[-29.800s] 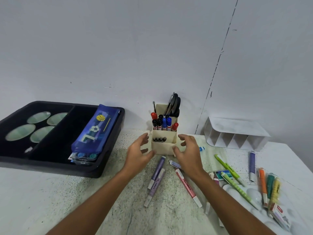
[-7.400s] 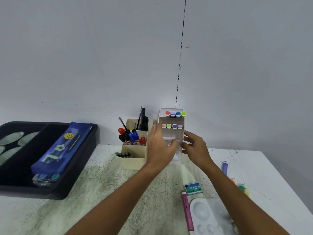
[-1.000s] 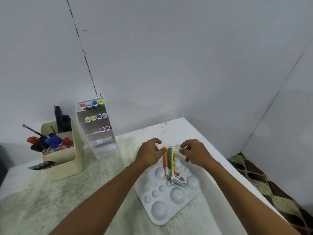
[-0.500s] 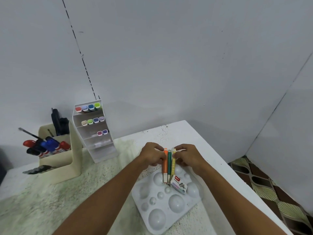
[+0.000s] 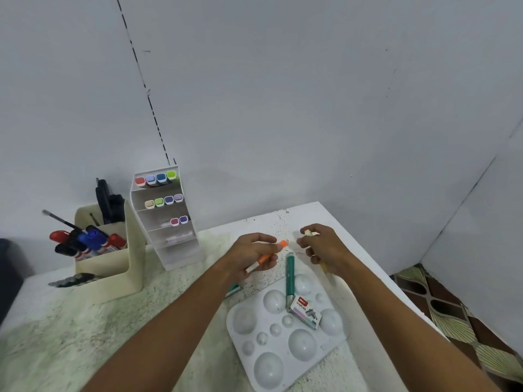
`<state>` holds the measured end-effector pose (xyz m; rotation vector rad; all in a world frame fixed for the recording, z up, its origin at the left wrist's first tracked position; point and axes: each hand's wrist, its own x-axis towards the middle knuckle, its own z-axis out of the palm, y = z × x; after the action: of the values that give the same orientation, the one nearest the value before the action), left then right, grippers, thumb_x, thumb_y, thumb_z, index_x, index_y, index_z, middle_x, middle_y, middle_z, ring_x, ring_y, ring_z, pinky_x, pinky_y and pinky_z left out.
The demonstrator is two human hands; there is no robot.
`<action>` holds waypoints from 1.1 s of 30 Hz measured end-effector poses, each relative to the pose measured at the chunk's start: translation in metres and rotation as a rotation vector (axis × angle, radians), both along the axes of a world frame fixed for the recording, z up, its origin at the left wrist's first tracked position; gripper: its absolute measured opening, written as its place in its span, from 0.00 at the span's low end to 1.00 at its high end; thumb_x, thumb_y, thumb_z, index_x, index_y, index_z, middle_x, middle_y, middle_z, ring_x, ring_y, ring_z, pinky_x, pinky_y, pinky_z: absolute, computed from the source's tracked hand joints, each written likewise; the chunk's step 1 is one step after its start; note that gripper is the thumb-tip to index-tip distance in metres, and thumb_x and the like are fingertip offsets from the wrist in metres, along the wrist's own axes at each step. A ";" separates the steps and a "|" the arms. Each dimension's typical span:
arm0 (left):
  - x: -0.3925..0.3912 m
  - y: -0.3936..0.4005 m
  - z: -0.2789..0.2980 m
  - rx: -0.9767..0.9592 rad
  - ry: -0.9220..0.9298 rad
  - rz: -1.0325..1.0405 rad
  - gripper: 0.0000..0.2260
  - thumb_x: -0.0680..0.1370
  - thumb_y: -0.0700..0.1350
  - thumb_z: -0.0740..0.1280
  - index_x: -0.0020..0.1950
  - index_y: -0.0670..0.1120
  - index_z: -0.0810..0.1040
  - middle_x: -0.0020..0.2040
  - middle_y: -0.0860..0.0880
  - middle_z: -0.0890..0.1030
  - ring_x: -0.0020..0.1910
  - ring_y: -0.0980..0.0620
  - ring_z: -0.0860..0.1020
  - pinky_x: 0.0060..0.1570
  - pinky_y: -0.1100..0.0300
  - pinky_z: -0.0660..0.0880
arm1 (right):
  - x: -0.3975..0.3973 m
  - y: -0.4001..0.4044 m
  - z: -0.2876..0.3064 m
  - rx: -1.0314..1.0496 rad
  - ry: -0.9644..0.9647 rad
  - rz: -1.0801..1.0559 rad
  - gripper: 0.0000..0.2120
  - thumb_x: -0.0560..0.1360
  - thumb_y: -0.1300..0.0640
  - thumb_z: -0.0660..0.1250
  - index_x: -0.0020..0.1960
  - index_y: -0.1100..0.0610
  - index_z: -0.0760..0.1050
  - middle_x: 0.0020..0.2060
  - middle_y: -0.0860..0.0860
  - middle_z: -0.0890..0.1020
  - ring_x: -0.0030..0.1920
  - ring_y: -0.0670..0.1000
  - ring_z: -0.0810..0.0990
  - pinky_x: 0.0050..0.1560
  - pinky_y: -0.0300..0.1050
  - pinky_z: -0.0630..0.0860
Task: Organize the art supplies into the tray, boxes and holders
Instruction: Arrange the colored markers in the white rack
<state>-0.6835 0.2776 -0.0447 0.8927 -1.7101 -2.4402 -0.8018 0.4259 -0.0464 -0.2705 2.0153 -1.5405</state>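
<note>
Hands have parted since half a second ago: left hand [image 5: 252, 254] now grips the orange marker [image 5: 268, 256], right hand [image 5: 322, 248] is closed on the yellow marker [image 5: 323, 267], both lifted above the desk [image 5: 85, 329]. Green marker [image 5: 290, 275] lies between them, its tip on the white palette [image 5: 283, 349] beside the staples box [image 5: 306, 312]. Left forearm partly hides a teal pen [image 5: 233, 290]. White marker rack [image 5: 167, 219] holds ten markers on its top three shelves. Beige holder [image 5: 113, 267] holds red, blue and black markers, a brush and scissors.
</note>
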 end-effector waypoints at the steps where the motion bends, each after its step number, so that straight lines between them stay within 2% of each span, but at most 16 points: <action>1: 0.000 -0.001 0.001 -0.033 0.007 0.016 0.09 0.72 0.30 0.72 0.51 0.36 0.78 0.39 0.39 0.79 0.32 0.49 0.77 0.33 0.60 0.79 | -0.002 -0.001 -0.001 0.101 0.089 0.048 0.10 0.72 0.63 0.72 0.52 0.61 0.75 0.35 0.56 0.77 0.28 0.50 0.69 0.27 0.39 0.63; 5: 0.003 -0.006 0.003 -0.120 0.031 0.053 0.08 0.74 0.30 0.69 0.53 0.36 0.78 0.44 0.37 0.81 0.32 0.46 0.80 0.31 0.58 0.79 | 0.007 -0.009 -0.002 0.313 0.206 0.243 0.18 0.64 0.55 0.81 0.41 0.59 0.72 0.30 0.54 0.78 0.23 0.46 0.71 0.23 0.36 0.64; 7: 0.005 -0.007 0.003 -0.153 0.027 0.058 0.08 0.77 0.31 0.65 0.55 0.36 0.77 0.44 0.37 0.82 0.32 0.47 0.80 0.30 0.59 0.77 | 0.010 -0.015 -0.006 0.347 0.229 0.282 0.20 0.63 0.56 0.81 0.41 0.59 0.71 0.29 0.52 0.78 0.22 0.43 0.73 0.21 0.33 0.65; 10: 0.012 -0.008 0.004 -0.135 0.032 0.068 0.07 0.79 0.33 0.62 0.54 0.39 0.77 0.43 0.38 0.81 0.32 0.48 0.78 0.28 0.60 0.74 | 0.013 -0.021 -0.009 0.412 0.262 0.289 0.16 0.64 0.60 0.80 0.40 0.59 0.72 0.31 0.52 0.78 0.26 0.45 0.75 0.23 0.35 0.68; 13: 0.022 -0.007 0.005 -0.132 0.048 0.061 0.05 0.78 0.37 0.68 0.53 0.39 0.77 0.43 0.40 0.80 0.31 0.49 0.76 0.27 0.60 0.72 | 0.014 -0.026 -0.005 0.289 0.158 0.275 0.08 0.67 0.67 0.74 0.38 0.62 0.75 0.26 0.54 0.75 0.21 0.47 0.70 0.21 0.36 0.64; 15: 0.030 -0.008 0.007 -0.116 0.062 0.083 0.05 0.77 0.37 0.69 0.52 0.40 0.77 0.42 0.41 0.79 0.30 0.49 0.76 0.28 0.60 0.73 | 0.016 -0.030 0.003 0.162 0.053 0.269 0.04 0.70 0.69 0.70 0.41 0.64 0.76 0.27 0.56 0.74 0.22 0.47 0.68 0.22 0.37 0.61; 18: 0.044 -0.013 0.011 -0.071 0.091 0.135 0.06 0.77 0.36 0.69 0.53 0.40 0.78 0.42 0.41 0.77 0.33 0.48 0.78 0.31 0.59 0.77 | 0.018 -0.037 0.015 -0.039 -0.129 0.335 0.03 0.74 0.69 0.66 0.47 0.64 0.75 0.32 0.55 0.75 0.25 0.47 0.69 0.20 0.35 0.60; 20: 0.056 -0.020 0.013 -0.120 0.084 0.160 0.07 0.76 0.38 0.70 0.53 0.40 0.79 0.42 0.42 0.79 0.36 0.48 0.78 0.35 0.58 0.78 | 0.023 -0.043 0.023 -0.179 -0.257 0.413 0.05 0.77 0.69 0.63 0.50 0.62 0.74 0.36 0.54 0.78 0.27 0.47 0.70 0.20 0.34 0.60; 23: 0.075 -0.030 0.015 -0.199 0.071 0.184 0.06 0.76 0.39 0.71 0.52 0.41 0.80 0.43 0.43 0.82 0.37 0.50 0.77 0.35 0.59 0.75 | 0.033 -0.052 0.032 -0.282 -0.348 0.497 0.05 0.79 0.67 0.60 0.50 0.61 0.74 0.44 0.59 0.82 0.27 0.48 0.71 0.20 0.33 0.61; 26: 0.099 -0.040 0.019 -0.250 0.116 0.214 0.06 0.75 0.37 0.71 0.52 0.40 0.80 0.43 0.41 0.83 0.37 0.49 0.79 0.37 0.56 0.78 | 0.048 -0.067 0.037 -0.327 -0.363 0.551 0.05 0.77 0.67 0.62 0.51 0.62 0.74 0.43 0.60 0.81 0.27 0.47 0.69 0.21 0.33 0.62; 29: 0.126 -0.049 0.027 -0.361 0.168 0.240 0.10 0.74 0.35 0.72 0.54 0.41 0.81 0.45 0.37 0.84 0.40 0.47 0.81 0.42 0.53 0.80 | 0.065 -0.085 0.042 -0.355 -0.281 0.598 0.08 0.71 0.65 0.68 0.50 0.64 0.75 0.42 0.60 0.81 0.27 0.47 0.68 0.21 0.34 0.63; 33: 0.155 -0.058 0.045 -0.561 0.225 0.321 0.09 0.73 0.34 0.73 0.52 0.41 0.82 0.45 0.41 0.84 0.39 0.46 0.83 0.39 0.55 0.81 | 0.086 -0.106 0.050 -0.409 -0.185 0.605 0.10 0.69 0.65 0.71 0.48 0.67 0.76 0.42 0.62 0.82 0.27 0.48 0.70 0.21 0.34 0.62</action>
<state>-0.5286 0.2194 0.0005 0.7148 -1.8432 -1.6561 -0.7156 0.3202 0.0038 -0.7859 1.2910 -1.4852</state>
